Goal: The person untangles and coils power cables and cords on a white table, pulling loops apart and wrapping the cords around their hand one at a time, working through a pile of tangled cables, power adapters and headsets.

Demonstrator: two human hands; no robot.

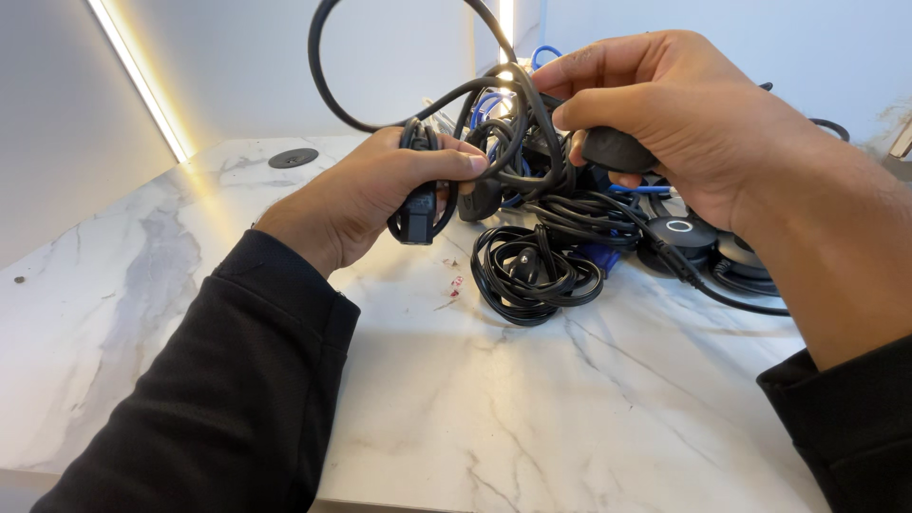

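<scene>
you are gripping a black power cable [503, 104] at centre frame, looped and springy, so it is probably best held near the plug. your left hand [380, 195] is clamping its plug end, your right hand [665, 114] its adapter, above a cable pile [570, 237] on the marble desk [532, 408].

No package, sign or screen is to be seen. A single tiny scrap [456, 285], red and white and possibly a torn label, is found on the marble bench [532, 408], just below the left grip and beside a coiled cable.
</scene>
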